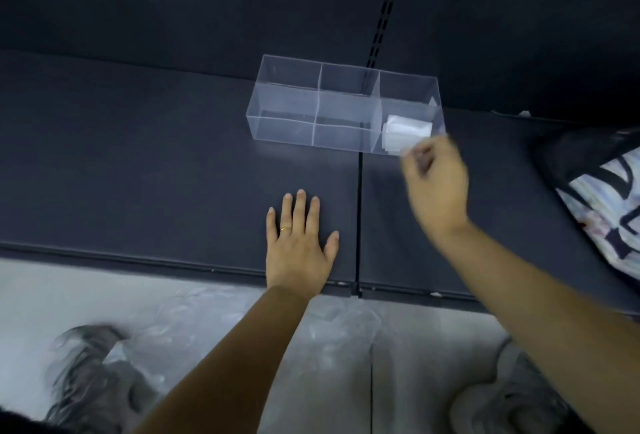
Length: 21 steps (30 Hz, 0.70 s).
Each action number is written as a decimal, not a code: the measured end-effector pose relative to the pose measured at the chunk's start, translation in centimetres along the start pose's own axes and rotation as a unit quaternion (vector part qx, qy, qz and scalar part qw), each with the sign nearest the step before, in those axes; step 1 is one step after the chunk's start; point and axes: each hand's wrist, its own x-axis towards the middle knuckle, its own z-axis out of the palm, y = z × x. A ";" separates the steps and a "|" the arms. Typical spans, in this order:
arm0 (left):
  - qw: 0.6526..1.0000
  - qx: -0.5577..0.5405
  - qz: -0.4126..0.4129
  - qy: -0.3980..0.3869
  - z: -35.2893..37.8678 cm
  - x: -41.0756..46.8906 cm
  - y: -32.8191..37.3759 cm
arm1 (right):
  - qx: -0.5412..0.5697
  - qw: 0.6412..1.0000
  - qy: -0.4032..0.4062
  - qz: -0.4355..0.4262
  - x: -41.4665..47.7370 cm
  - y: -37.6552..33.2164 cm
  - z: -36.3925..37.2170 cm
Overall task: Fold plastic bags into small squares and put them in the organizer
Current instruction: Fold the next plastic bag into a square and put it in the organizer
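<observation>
Bag (407, 130) in organizer (284, 122): light, slick, springy.
I'd pinch across its folds. My left hand (299, 243) lies flat; right hand (433, 184) blurred, cannot tell.

Looks like a shop, dark metal shelf (138, 174) in front of me, slotted upright strip (384, 18) on the dark back panel (173, 1), grey concrete floor (69, 295) below me

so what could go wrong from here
1. The blurred right hand is right beside the clear organizer; a knock could slide it, since the left hand lies flat on the shelf, not bracing it.
2. The folded bags in its right-end compartment might spring open.
3. Loose plastic on the floor could be slippery.
</observation>
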 end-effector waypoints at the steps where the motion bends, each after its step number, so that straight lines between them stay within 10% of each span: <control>1: 1.000 0.002 0.001 -0.004 0.0 0.0 0.0 | 0.007 0.998 -0.040 -0.037 -4.4 -0.8 0.1; 7: 0.996 0.011 0.062 -0.058 -0.2 0.0 -1.8 | -0.112 0.912 -0.391 -0.050 -22.9 1.1 1.8; 15: 0.991 -0.068 0.077 -0.089 -2.0 -5.6 -8.2 | -0.117 0.936 -0.331 0.025 -21.0 0.4 4.5; 21: 0.911 -0.321 -0.013 -0.258 -7.9 -8.0 -8.3 | 0.146 0.904 -0.381 0.127 -16.2 -3.6 -1.1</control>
